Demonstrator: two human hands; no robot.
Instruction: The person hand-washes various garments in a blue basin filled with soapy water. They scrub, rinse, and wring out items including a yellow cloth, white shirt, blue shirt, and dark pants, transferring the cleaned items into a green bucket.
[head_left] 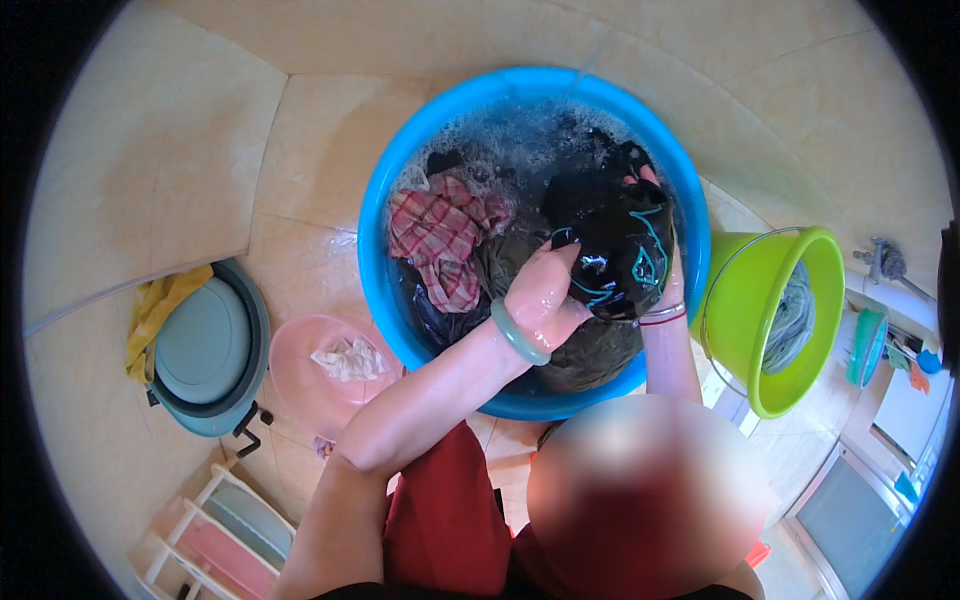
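A black wet garment with turquoise line patterns hangs between my hands over a large blue tub of sudsy water. My left hand, with a pale green bangle at its wrist, is closed on the garment's near left edge. My right hand holds the garment's right side from behind. Only some of its fingertips show past the far edge, and the cloth hides the palm. In the tub, a pink plaid garment lies bunched at the left. A dark olive cloth sits near the front.
On the right stands a lime green bucket with grey-blue cloth inside. A pink basin with a white cloth is left of the tub. Beyond it are stacked grey-blue basins and a white rack. A tap juts from the right wall.
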